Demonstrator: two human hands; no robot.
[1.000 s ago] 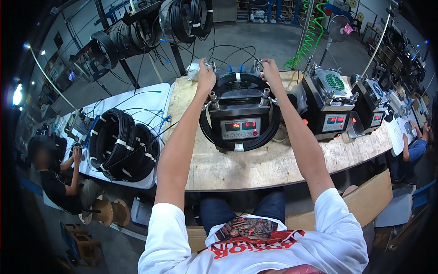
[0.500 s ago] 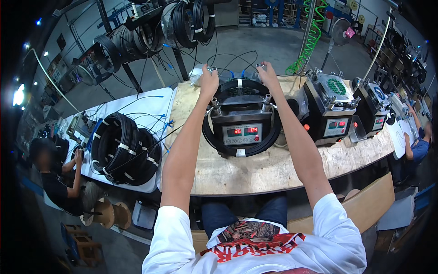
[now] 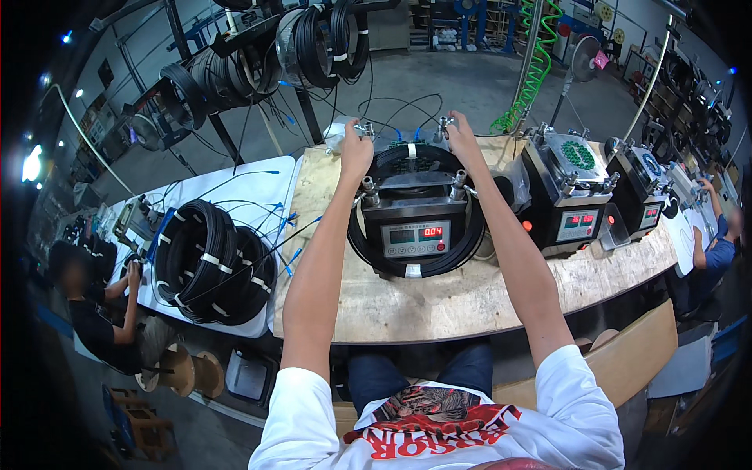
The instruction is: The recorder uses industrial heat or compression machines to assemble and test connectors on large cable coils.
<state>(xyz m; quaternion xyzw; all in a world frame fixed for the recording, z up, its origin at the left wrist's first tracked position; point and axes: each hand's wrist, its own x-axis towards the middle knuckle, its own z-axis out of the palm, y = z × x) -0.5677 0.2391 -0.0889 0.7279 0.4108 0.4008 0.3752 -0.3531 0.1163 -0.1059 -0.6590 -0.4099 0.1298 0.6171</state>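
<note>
Both arms reach forward over a black benchtop machine (image 3: 413,211) with a lit display panel on its front. My left hand (image 3: 357,152) is closed around a metal clamp post (image 3: 364,130) at the machine's far left corner. At the far right corner my right hand (image 3: 462,141) grips a matching metal post (image 3: 445,125). Two more posts with ridged metal knobs (image 3: 458,184) stand at the near corners. A coil of black cable (image 3: 413,270), bound with white bands, hangs around the machine. Blue-tipped cable ends and green parts show between my hands.
Two similar machines (image 3: 576,211) stand to the right on the wooden bench (image 3: 415,313). Several black cable coils (image 3: 211,262) lie on a white table at left; more hang on a rack (image 3: 235,74). Co-workers sit at far left (image 3: 102,305) and far right (image 3: 717,251).
My hands stay at the far corner posts, with the right fingers slightly shifted. The left part of the machine's display has gone dark. The whole view has moved slightly.
</note>
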